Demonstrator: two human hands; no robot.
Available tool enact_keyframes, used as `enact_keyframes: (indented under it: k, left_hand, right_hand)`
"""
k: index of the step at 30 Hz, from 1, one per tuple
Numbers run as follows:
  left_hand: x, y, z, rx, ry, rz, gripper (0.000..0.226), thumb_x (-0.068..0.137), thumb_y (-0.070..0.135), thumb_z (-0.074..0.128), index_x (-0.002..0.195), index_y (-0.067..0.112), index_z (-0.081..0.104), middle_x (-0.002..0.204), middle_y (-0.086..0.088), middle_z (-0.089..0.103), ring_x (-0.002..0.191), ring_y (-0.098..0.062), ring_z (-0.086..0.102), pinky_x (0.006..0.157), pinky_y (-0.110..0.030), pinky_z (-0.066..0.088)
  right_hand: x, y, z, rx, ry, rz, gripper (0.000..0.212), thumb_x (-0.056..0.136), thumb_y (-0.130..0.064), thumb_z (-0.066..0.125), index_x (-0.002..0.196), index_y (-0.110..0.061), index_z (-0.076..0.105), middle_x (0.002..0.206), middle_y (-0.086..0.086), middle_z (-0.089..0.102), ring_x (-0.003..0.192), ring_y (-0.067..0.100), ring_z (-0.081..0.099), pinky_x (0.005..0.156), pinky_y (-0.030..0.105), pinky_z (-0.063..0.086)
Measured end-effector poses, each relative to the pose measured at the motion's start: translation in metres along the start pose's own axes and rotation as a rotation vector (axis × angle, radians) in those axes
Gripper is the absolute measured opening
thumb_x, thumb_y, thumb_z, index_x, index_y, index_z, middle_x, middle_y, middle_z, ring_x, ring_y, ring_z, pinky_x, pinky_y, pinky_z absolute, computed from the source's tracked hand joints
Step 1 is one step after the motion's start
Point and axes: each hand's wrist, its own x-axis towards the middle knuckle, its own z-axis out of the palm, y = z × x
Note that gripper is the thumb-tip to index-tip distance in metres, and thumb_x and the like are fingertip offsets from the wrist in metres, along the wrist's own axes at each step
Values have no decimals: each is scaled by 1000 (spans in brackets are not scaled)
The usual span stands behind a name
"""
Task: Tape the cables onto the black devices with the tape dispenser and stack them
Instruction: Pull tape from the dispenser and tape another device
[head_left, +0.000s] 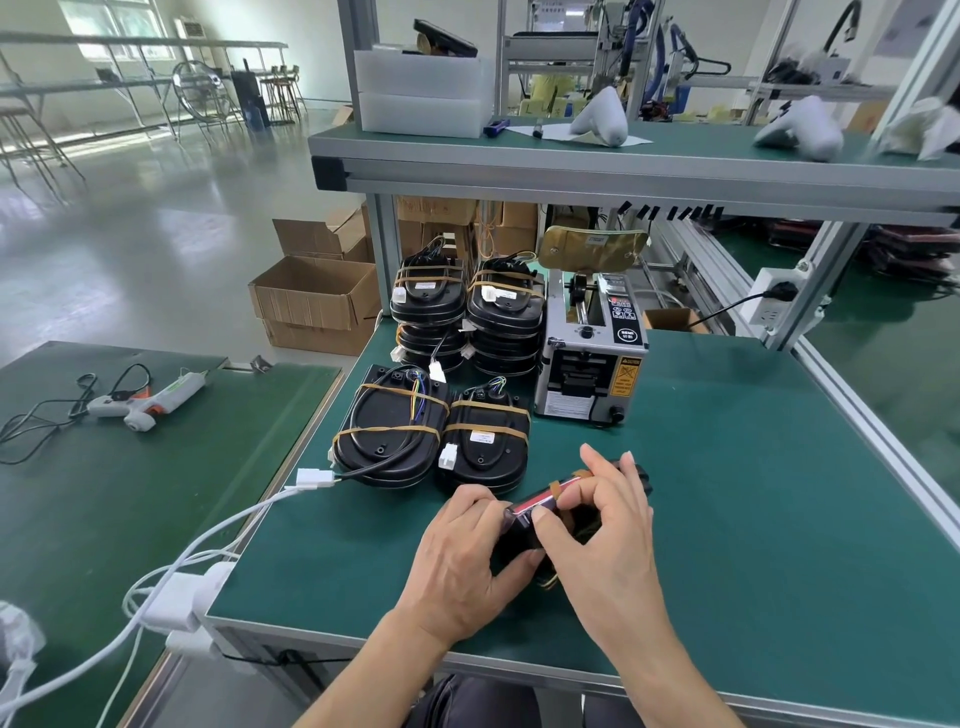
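Black device in hand (524, 540): held tilted just above the green counter (753, 519), near its front edge, between both hands; a red strip shows along its upper edge, with brown tape (555, 488) crossing it.
Left hand (467, 551): its grip is clamped on the device's near end, fingers curled over the top, thumb under.
Right hand (602, 525): thumb and curled fingers pinch the device at the tape; the index finger points away toward the dispenser.
Cables on that device: mostly hidden by the hands; only a bit of brown and yellow shows below the right palm.
Tape dispenser (592, 358): upright behind the hands, mid-counter, just right of the stacks.
Finished stacks: two tall piles (467, 312) at the back, two lower ones (431, 436) in front, each top device crossed by tape bands over its cable.
White connector (314, 477): at the counter's left edge, joined to a black lead from the front-left stack.
Glue gun (145, 402): lying on the neighbouring counter to the left.
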Motion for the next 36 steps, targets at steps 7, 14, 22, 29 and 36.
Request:
enact_keyframes:
  k: [7,14,22,29,36]
  left_hand:
    - [0,-2,2,4,-3,-1,37,102,54,57,88,23,43,87,3,53,95,-25,55,74,-37,51]
    - [-1,-4,4,40,-13,-26,47,103,56,53,87,13,56,89,1,58,98,-24,56,76,-39,52]
    - [-2,-4,5,42,-16,-30,33,96,42,68,89,11,59,88,2,59,98,-24,57,76,-40,53]
    - [-1,-4,4,17,5,-10,29,98,38,68,91,11,60,89,4,59,97,-23,57,75,-40,52]
    - [0,-3,3,38,-10,-1,37,100,50,61,90,15,56,89,4,57,99,-22,56,78,-34,51]
  right_hand:
    - [-2,4,8,10,50,-30,17,89,-24,74,92,-32,59,151,-20,45,152,-8,3,128,45,-1]
    - [-3,7,10,30,58,-36,13,95,-22,67,94,-33,60,149,-25,44,152,-10,3,128,47,-3]
    - [-3,5,9,-55,52,-54,31,81,-36,82,96,-36,56,147,-24,45,154,-4,4,125,57,8]
    - [-5,3,6,-75,12,-64,40,76,-47,83,100,-36,53,149,-26,40,154,-5,-1,126,55,3]
    - [13,-1,-13,-9,50,0,6,91,-39,70,91,-34,65,122,-31,63,138,-1,39,122,57,21]
